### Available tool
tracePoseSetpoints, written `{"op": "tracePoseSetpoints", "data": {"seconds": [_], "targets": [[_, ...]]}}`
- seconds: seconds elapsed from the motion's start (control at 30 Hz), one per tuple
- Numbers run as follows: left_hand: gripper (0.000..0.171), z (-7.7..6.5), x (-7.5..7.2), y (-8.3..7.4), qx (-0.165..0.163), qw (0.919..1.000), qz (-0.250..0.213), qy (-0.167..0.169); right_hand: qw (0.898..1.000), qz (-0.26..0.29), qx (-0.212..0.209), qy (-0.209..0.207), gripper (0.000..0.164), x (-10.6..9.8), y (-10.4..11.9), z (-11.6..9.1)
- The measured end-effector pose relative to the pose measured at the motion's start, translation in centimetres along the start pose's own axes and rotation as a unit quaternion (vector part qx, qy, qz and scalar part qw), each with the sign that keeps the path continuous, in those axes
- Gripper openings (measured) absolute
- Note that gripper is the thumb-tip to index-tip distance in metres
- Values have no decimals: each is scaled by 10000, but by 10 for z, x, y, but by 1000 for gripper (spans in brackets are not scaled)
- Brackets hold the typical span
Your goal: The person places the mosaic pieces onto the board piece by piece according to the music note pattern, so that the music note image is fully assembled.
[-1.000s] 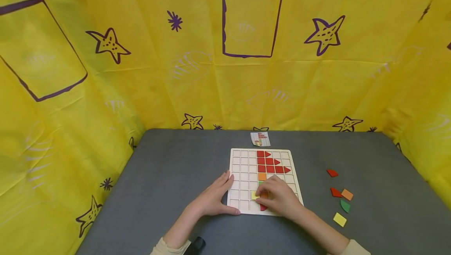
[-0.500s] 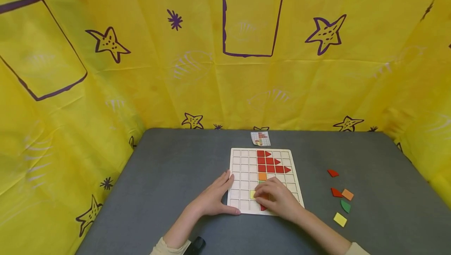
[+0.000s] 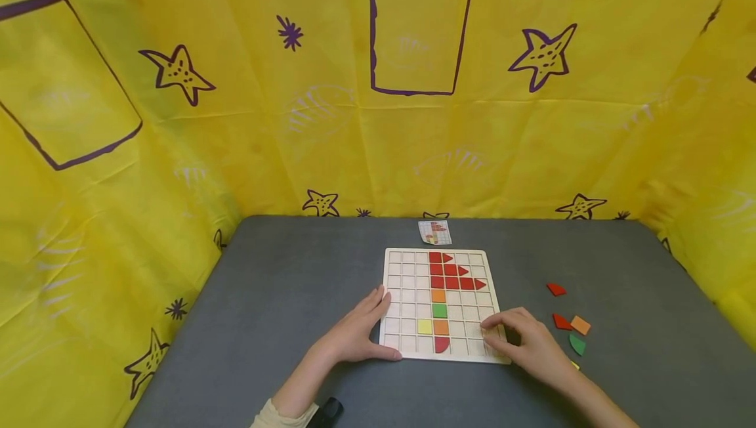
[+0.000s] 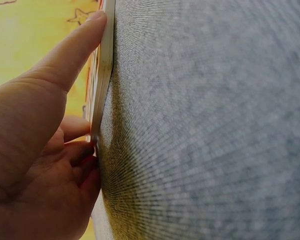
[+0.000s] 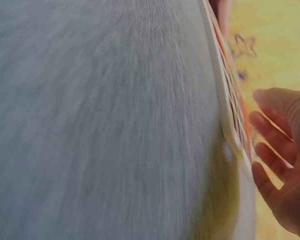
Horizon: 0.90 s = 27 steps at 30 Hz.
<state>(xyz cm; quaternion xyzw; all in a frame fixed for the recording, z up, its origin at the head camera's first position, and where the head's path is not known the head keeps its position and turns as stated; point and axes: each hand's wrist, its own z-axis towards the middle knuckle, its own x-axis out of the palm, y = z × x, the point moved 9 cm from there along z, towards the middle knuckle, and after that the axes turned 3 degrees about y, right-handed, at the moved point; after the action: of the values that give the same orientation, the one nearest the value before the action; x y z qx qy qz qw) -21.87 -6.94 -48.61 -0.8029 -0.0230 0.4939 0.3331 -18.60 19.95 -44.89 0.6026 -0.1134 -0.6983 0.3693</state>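
A pale wooden grid board [image 3: 407, 295] lies on the dark grey table, holding several red tiles [image 3: 444, 270] in stepped rows at the top. Below them run an orange square [image 3: 438, 296], a green square [image 3: 440, 310], another orange square [image 3: 441, 327] and a red rounded tile [image 3: 441, 344]. A yellow square [image 3: 424, 327] sits left of the lower orange one. My left hand [image 3: 353, 331] rests at the board's lower left corner, thumb on the near edge, fingers along the left side. Over the board's right edge, my right hand [image 3: 534, 347] has loosely bent fingers and nothing between them.
Right of the board lie two red pieces [image 3: 556, 289], an orange square [image 3: 581, 325], a green rounded piece [image 3: 577, 344] and a yellow piece [image 3: 575, 365] partly covered by the right forearm. A small pattern card [image 3: 434, 232] lies behind the board. Yellow cloth [image 3: 331, 132] hangs behind the table.
My right hand has let go of the yellow square, which stays in its cell, and has moved right to the board's edge. The left hand stays in place.
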Motion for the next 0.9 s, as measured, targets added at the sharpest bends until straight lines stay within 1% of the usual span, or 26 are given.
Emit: {"op": "tracePoseSetpoints", "data": {"seconds": [0.1, 0.23, 0.3, 0.33, 0.43, 0.47, 0.57, 0.67, 0.77, 0.9], "targets": [[110, 0, 0, 1, -62, 10000, 5, 38, 9999, -134, 5, -81, 22, -16, -9, -12], [110, 1, 0, 1, -59, 10000, 36, 28, 9989, -308, -227, -266, 29, -41, -18, -29], [110, 1, 0, 1, -40, 10000, 59, 13, 9982, -454, -264, -306, 32, -52, -23, -38], [110, 1, 0, 1, -19, 10000, 65, 2, 9979, -517, -231, -299, 33, -57, -27, -42], [110, 1, -1, 1, 32, 10000, 92, -22, 9964, -815, 134, -172, 33, -66, -43, -54], [110, 1, -1, 0, 44, 9999, 96, -31, 9955, -908, 247, -100, 33, -68, -47, -57], [110, 0, -1, 0, 51, 9999, 101, -29, 9939, -1045, 349, 93, 32, -70, -55, -66], [110, 0, -1, 0, 53, 9999, 95, -36, 9948, -992, 150, 195, 32, -69, -56, -70], [111, 1, -1, 0, 61, 9999, 114, -45, 9958, -902, -61, 154, 34, -66, -54, -67], [111, 0, 0, 1, 36, 9999, 112, -40, 9959, -818, -380, -93, 39, -59, -46, -58]]}}
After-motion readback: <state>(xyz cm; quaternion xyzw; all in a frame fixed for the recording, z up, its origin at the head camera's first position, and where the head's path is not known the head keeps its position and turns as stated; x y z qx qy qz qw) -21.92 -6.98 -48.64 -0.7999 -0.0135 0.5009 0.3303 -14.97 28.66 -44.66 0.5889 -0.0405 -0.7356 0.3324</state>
